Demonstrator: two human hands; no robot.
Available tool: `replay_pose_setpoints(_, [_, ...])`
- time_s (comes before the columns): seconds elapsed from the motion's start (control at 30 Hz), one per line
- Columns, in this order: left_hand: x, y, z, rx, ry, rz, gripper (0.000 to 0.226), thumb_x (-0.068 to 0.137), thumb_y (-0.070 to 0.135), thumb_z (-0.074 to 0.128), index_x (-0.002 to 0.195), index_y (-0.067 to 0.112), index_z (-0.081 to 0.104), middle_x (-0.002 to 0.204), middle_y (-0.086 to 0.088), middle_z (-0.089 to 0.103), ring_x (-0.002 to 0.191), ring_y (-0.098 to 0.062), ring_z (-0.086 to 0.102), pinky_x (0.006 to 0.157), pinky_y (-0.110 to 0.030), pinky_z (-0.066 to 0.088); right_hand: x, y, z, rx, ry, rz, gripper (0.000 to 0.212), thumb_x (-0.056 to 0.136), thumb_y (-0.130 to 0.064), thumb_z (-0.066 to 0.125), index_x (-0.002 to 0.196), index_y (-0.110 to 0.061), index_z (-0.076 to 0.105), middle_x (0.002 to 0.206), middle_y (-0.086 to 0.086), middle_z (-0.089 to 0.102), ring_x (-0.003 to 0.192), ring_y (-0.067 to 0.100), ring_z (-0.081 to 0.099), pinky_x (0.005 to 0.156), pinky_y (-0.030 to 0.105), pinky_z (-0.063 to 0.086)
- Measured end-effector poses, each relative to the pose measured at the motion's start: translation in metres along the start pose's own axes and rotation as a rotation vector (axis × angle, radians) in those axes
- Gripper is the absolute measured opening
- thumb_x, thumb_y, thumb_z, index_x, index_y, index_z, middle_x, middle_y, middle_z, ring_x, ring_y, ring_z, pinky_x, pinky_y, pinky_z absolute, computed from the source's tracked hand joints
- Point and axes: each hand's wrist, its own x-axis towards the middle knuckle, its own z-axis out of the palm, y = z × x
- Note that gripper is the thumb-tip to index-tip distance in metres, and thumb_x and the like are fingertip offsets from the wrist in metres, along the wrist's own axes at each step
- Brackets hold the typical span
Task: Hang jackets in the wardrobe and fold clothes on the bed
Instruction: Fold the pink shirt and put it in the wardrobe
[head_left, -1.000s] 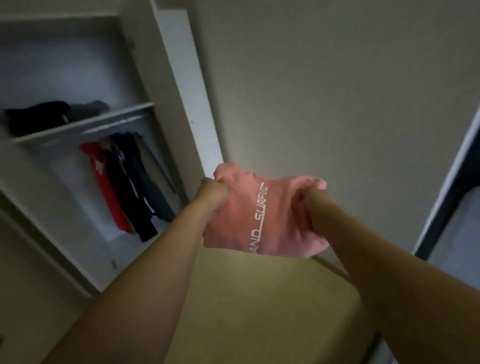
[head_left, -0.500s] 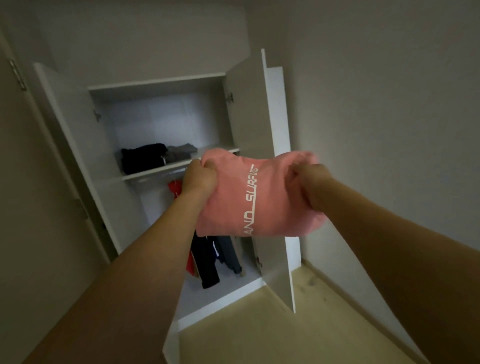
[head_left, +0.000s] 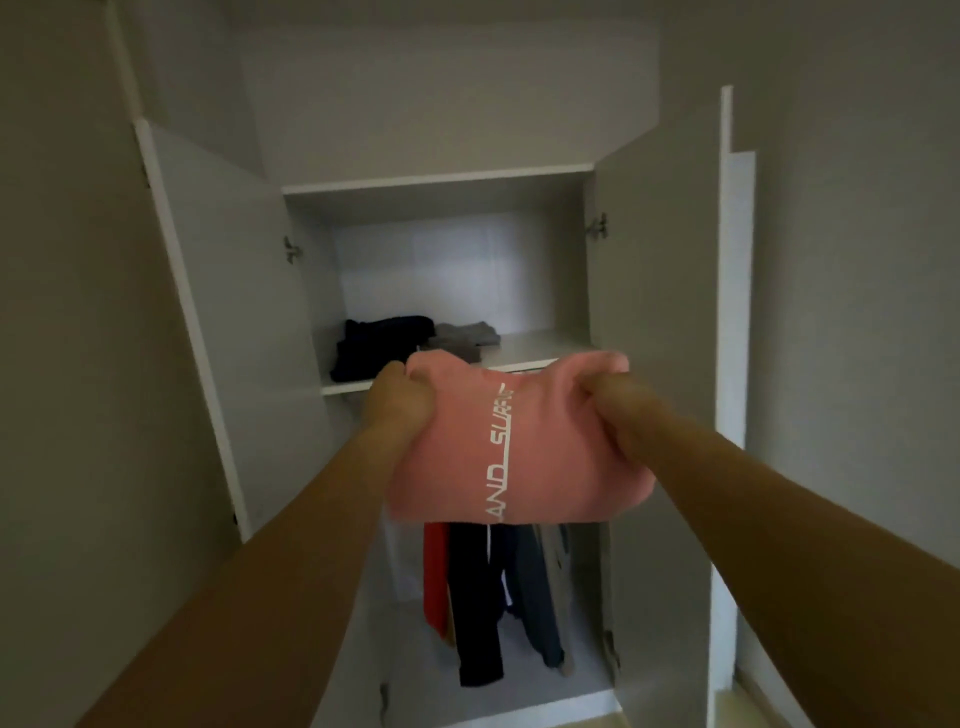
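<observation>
In the head view, a folded pink garment with white lettering, partly readable as "AND_SURF", is held up in the air in front of an open white wardrobe. The left hand is clenched on the garment's upper left edge, and the right hand is clenched on its upper right edge, so that the cloth is stretched between the two fists and hangs down below them. Both forearms are extended forward from the bottom corners of the picture.

The garment is held just in front of the wardrobe's shelf, at about the level of the shelf's front edge. On the shelf, a folded black garment is laid at the left, and a folded grey garment is set just beside it, to its right. Below the shelf, partly hidden by the pink garment, a red jacket, a black jacket and a dark grey jacket are seen hanging side by side. Both wardrobe doors, the left door and the right door, are swung open. A strip of light wooden floor is visible at the lower right.
</observation>
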Motion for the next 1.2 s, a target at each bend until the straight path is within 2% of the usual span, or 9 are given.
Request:
replay_pose_setpoints(0.07, [0.036,-0.021,0.006,0.051,0.038,-0.011,0.035,0.102,0.027,0.036,0.121,0.002,0.050,0.127,-0.020,0.053,0.097,-0.025,0.048,0.082,-0.031,0.036,0.041,-0.003,0.027,-0.007,-0.052,0.033,0.057,0.106,-0.035,0.023,0.140,0.008,0.038,0.144,0.020,0.043,0.134,0.033,0.039,0.115,0.039,0.024])
replay_pose_setpoints(0.2, [0.115,-0.063,0.021,0.121,0.099,-0.053,0.038,0.102,0.028,0.037,0.125,0.000,0.049,0.131,-0.023,0.052,0.115,-0.035,0.051,0.091,-0.035,0.037,0.123,0.001,0.085,-0.069,-0.185,0.054,0.049,0.104,-0.029,0.036,0.138,0.005,0.041,0.141,0.020,0.047,0.122,0.032,0.050,0.107,0.040,0.036])
replay_pose_setpoints(0.3, [0.184,-0.092,0.039,0.133,0.137,-0.070,0.040,0.101,0.028,0.037,0.128,0.000,0.049,0.132,-0.023,0.052,0.117,-0.037,0.050,0.095,-0.038,0.039,0.199,0.013,0.120,-0.037,-0.266,-0.106,0.037,0.097,-0.010,0.047,0.133,0.000,0.049,0.134,0.023,0.052,0.084,0.024,0.057,0.072,0.035,0.049])
replay_pose_setpoints(0.43, [0.285,-0.110,0.071,0.127,0.117,-0.086,0.044,0.102,0.029,0.037,0.134,0.001,0.047,0.135,-0.022,0.050,0.121,-0.037,0.049,0.099,-0.038,0.038,0.292,-0.002,0.158,-0.028,-0.252,-0.142,0.038,0.095,-0.008,0.049,0.132,-0.002,0.050,0.132,0.022,0.054,0.071,0.018,0.055,0.056,0.027,0.045])
replay_pose_setpoints(0.63, [0.425,-0.111,0.128,0.046,0.074,-0.109,0.053,0.103,0.029,0.036,0.149,0.006,0.030,0.150,-0.018,0.037,0.131,-0.035,0.042,0.106,-0.038,0.035,0.420,-0.059,0.206,-0.013,-0.199,-0.112,0.042,0.100,-0.016,0.042,0.137,0.003,0.043,0.137,0.020,0.051,0.117,0.036,0.054,0.101,0.045,0.044])
replay_pose_setpoints(0.8, [0.524,-0.106,0.144,0.108,0.155,-0.098,0.041,0.102,0.019,0.037,0.137,-0.003,0.044,0.140,-0.024,0.047,0.126,-0.036,0.047,0.102,-0.035,0.037,0.511,-0.093,0.249,-0.088,-0.184,-0.112,0.041,0.102,-0.029,0.038,0.112,0.003,0.061,0.092,0.016,0.068,0.080,0.025,0.064,0.064,0.023,0.050])
replay_pose_setpoints(0.93, [0.603,-0.108,0.128,0.139,0.286,-0.106,0.041,0.101,0.024,0.041,0.129,-0.005,0.049,0.136,-0.026,0.049,0.125,-0.040,0.047,0.105,-0.040,0.038,0.567,-0.132,0.294,-0.167,-0.273,-0.212,0.037,0.102,-0.025,0.040,0.119,0.003,0.057,0.116,0.019,0.062,0.084,0.027,0.055,0.076,0.035,0.044])
replay_pose_setpoints(1.07, [0.679,-0.112,0.113,0.182,0.345,-0.107,0.043,0.101,0.021,0.043,0.136,-0.005,0.045,0.142,-0.026,0.045,0.131,-0.039,0.042,0.108,-0.037,0.031,0.614,-0.170,0.342,-0.213,-0.341,-0.303,0.023,0.099,-0.020,0.046,0.093,-0.002,0.059,0.110,0.018,0.061,0.099,0.033,0.059,0.080,0.039,0.047])
replay_pose_setpoints(1.2, [0.770,-0.122,0.105,0.223,0.382,-0.087,0.046,0.100,0.022,0.045,0.138,-0.004,0.044,0.143,-0.024,0.044,0.132,-0.037,0.042,0.107,-0.034,0.032,0.681,-0.200,0.407,-0.259,-0.416,-0.388,0.034,0.100,-0.017,0.045,0.128,-0.001,0.055,0.120,0.018,0.060,0.115,0.037,0.056,0.101,0.046,0.044])
